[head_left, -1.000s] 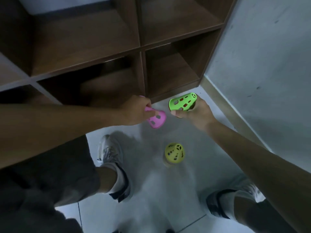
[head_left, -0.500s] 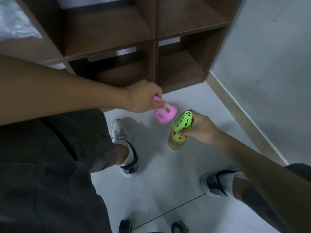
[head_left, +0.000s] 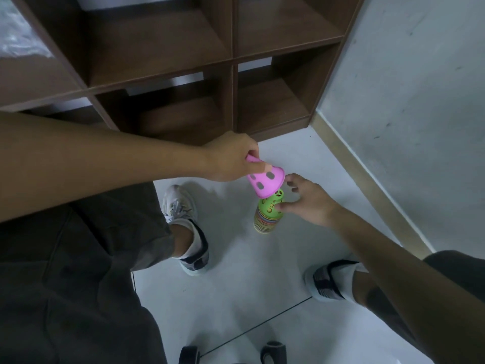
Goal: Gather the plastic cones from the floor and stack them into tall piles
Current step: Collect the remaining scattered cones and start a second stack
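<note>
A pile of stacked cones [head_left: 265,223] with many coloured rims stands on the white floor between my feet. A green holed cone [head_left: 271,206] sits on top of it. My left hand [head_left: 231,158] pinches the narrow end of a pink holed cone [head_left: 265,181], tilted, its wide mouth hanging just above the green cone. My right hand [head_left: 309,203] is beside the pile on its right, fingers spread, with the thumb tip touching the green cone's side.
A dark wooden cube shelf [head_left: 233,74] stands right behind the pile. A grey wall with a beige skirting board [head_left: 367,185] runs along the right. My two shoes [head_left: 183,214] [head_left: 330,282] flank the pile. Two dark wheels [head_left: 273,352] show at the bottom edge.
My right hand set the green cone onto the pile and let go, its fingers opening. My left hand carried the pink cone right and down until it hangs over the pile.
</note>
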### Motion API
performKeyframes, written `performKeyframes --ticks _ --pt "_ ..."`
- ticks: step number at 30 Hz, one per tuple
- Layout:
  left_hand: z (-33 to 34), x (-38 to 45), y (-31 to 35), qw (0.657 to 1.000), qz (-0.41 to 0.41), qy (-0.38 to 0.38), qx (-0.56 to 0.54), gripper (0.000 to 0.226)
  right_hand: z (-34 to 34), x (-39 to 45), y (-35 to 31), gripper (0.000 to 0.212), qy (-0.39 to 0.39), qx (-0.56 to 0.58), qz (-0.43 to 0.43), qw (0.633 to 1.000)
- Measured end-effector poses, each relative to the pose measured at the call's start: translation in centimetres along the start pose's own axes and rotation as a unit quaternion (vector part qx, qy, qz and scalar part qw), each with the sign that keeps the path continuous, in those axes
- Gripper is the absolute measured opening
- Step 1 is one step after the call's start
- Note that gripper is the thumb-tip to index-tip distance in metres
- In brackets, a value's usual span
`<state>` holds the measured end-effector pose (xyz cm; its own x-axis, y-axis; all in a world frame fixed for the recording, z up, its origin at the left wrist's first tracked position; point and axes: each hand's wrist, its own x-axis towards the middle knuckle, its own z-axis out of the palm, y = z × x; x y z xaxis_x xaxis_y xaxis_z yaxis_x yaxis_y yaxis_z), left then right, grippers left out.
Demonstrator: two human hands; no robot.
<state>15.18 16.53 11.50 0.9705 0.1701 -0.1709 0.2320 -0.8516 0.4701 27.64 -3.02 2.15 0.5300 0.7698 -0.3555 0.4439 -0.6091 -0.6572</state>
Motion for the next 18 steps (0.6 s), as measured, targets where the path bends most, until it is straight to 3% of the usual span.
performKeyframes --ticks 6,10,12,15,18 --pt "0.6 0.5 0.0 1.0 -0.024 0.003 0.004 0.042 -2.1 -1.6 -2.1 0.088 -0.079 0.105 -0.055 0.99" --pt "1.3 0.7 0.8 1.0 -0.027 0.014 -0.007 0.037 -1.8 -2.6 -2.9 0.092 0.024 0.125 -0.089 0.988" --pt "1.8 0.8 1.4 0.999 -0.019 0.025 -0.008 0.031 -1.6 -2.8 -2.7 0.082 0.053 0.131 -0.1 0.985" --pt "2.5 0.9 2.4 0.999 -0.013 0.025 -0.037 0.023 -0.5 -2.7 -1.4 0.047 0.067 0.12 -0.14 0.981" --pt "3.3 1.1 2.8 0.997 -0.018 0.002 -0.077 0.019 1.4 -2.5 0.2 0.036 0.081 0.093 -0.15 0.981"
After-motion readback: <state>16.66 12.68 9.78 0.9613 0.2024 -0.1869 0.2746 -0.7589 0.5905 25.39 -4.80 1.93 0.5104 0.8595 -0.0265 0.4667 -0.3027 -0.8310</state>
